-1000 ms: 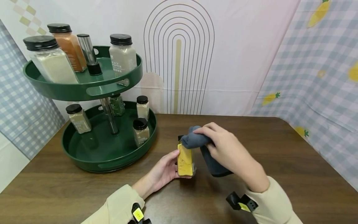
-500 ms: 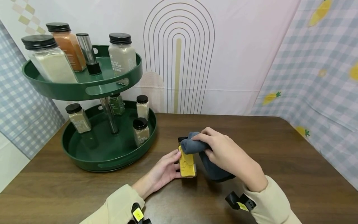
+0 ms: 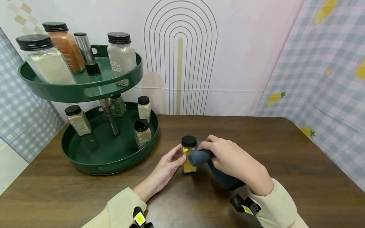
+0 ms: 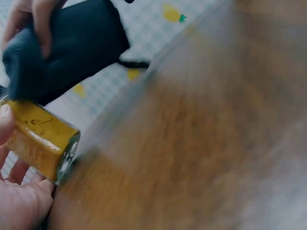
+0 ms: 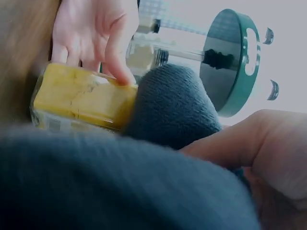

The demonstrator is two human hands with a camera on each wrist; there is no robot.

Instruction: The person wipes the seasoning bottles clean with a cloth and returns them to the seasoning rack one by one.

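A small glass spice jar (image 3: pixel 186 165) of yellow powder, with a black lid (image 3: pixel 189 141), stands nearly upright over the wooden table. My left hand (image 3: pixel 166 169) holds it from the left, thumb on its near face and fingers behind. In my right hand (image 3: pixel 232 158) is a bunched blue-grey cloth (image 3: pixel 201 157), its loose part hanging down toward the table. The cloth's rolled end lies against the jar's right side and covers part of it. In the right wrist view, that cloth (image 5: pixel 175 105) overlaps the upper end of the yellow jar (image 5: pixel 79 98), near my left thumb.
On the left stands a two-tier green turntable rack (image 3: pixel 105 169). Its upper tray (image 3: pixel 99 91) bears three large jars, including an orange one (image 3: pixel 67 50); several small jars, such as a beige one (image 3: pixel 142 136), stand on the lower tray. A patterned cloth backdrop (image 3: pixel 228 63) rises behind the wooden table (image 3: pixel 285 164).
The jar has tipped from slanted to more upright, its lid now showing from above. The cloth and right hand have shifted slightly down its right side; the left thumb has moved lower.
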